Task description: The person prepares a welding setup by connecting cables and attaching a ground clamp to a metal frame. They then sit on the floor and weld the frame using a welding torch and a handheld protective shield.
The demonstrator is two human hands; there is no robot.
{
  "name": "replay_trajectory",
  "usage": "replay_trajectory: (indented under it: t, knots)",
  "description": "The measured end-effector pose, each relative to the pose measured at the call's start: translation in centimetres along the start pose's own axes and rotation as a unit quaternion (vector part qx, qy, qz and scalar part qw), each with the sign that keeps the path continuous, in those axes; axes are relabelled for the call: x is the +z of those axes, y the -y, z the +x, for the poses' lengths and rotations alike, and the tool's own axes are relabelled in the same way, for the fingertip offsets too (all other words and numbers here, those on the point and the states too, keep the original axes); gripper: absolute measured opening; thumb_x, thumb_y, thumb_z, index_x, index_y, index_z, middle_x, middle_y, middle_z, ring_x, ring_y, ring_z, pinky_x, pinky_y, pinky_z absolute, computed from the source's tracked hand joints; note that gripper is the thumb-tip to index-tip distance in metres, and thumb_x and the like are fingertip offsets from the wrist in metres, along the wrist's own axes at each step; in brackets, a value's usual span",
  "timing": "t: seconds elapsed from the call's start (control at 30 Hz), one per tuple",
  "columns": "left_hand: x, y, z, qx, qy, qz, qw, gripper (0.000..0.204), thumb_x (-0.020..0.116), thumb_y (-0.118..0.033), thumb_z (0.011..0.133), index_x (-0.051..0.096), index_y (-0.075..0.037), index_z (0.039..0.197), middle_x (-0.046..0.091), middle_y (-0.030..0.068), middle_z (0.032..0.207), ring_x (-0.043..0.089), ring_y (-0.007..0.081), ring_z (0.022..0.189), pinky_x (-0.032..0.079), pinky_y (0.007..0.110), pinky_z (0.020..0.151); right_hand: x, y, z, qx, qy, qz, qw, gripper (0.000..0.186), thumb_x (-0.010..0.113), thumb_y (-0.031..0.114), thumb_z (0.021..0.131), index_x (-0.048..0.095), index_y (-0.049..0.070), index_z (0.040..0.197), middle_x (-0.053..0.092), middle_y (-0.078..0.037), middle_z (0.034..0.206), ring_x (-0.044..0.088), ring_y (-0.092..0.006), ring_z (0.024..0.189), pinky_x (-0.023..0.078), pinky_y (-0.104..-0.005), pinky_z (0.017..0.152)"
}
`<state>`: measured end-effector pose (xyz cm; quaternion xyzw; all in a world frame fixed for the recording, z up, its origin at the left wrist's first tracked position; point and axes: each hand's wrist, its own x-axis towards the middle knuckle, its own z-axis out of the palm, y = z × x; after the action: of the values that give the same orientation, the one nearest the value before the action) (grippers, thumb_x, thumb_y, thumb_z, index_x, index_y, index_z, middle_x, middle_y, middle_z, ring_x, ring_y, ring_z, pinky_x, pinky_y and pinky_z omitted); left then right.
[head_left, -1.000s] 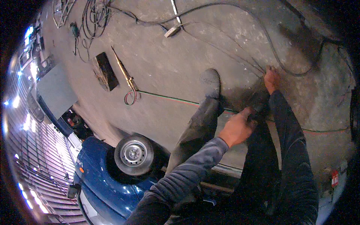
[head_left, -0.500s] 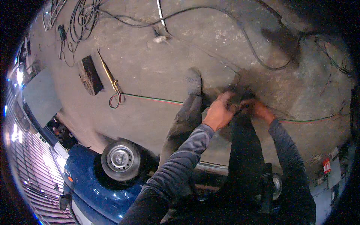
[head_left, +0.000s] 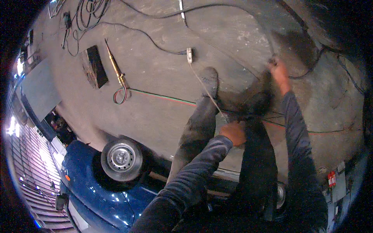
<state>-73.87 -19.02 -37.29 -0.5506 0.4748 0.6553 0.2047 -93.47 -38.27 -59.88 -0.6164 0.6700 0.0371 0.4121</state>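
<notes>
My left hand (head_left: 234, 133) is closed low in front of my dark trouser leg. A thin pale cord (head_left: 204, 86) runs taut into it from a small white connector block (head_left: 189, 55) on the floor. Farther out on the right, my right hand (head_left: 279, 72) is closed round a thick black cable (head_left: 248, 16), its fingertips slightly blurred. Red and green twin hoses (head_left: 163, 96) pass along the floor behind my legs. They lead to a brass gas torch (head_left: 115, 64) lying at the left, beside a dark wooden block (head_left: 94, 66).
A blue car (head_left: 93, 190) with a wheel (head_left: 121, 160) stands at the lower left. Coiled black cable (head_left: 91, 11) lies at the far left. My shoe (head_left: 210, 79) is planted near the pale cord. A dark stain (head_left: 293, 48) marks the floor at right.
My hands were close together and have parted. The right hand has moved outward to the black cable; the left has drawn back slightly. The pale cord now stretches to the left hand.
</notes>
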Motion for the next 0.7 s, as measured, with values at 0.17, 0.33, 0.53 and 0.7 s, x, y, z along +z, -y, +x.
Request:
replay_trajectory:
  t: [0.17,0.33,0.53,0.7]
  knots:
    - [1.6,1.9,0.3,0.031,-0.018,0.027,0.999,0.057,0.054,-0.040,0.083,0.050,-0.005,0.128,0.059,0.0228,0.120,0.060,0.0373,0.108,0.048,0.048,0.090,4.0,-2.6,8.6,0.013,-0.065,-0.124,0.990,0.046,0.068,0.021,0.080,0.052,0.004,0.119,0.062,-0.023,0.111,0.057,-0.0406,0.109,0.044,-0.0486,0.090]
    - [0.8,2.1,0.9,0.028,-0.041,0.021,0.999,0.055,0.054,-0.041,0.083,0.051,-0.004,0.125,0.059,0.0229,0.120,0.059,0.0379,0.108,0.049,0.048,0.089,3.8,-1.7,8.9,0.032,0.018,-0.145,0.989,0.040,0.061,0.028,0.082,0.055,0.005,0.114,0.064,-0.020,0.099,0.062,-0.0383,0.090,0.049,-0.0459,0.079]
    - [-1.1,1.1,0.7,-0.013,-0.066,-0.026,0.997,0.050,0.054,-0.036,0.084,0.051,-0.003,0.122,0.061,0.0221,0.114,0.060,0.0393,0.105,0.049,0.048,0.086,-1.4,-1.2,-2.7,0.043,0.151,0.381,0.911,0.029,0.046,0.029,0.092,0.058,0.006,0.105,0.063,-0.008,0.083,0.059,-0.0196,0.073,0.049,-0.0345,0.068]
    - [-1.1,1.6,2.1,0.025,-0.060,0.008,0.998,0.047,0.055,-0.033,0.084,0.050,-0.005,0.122,0.060,0.0221,0.114,0.059,0.0406,0.105,0.049,0.049,0.087,4.8,-5.3,-10.2,0.282,0.349,0.346,0.824,0.028,0.049,0.027,0.093,0.062,0.006,0.106,0.065,-0.007,0.085,0.059,-0.0210,0.069,0.047,-0.0345,0.063]
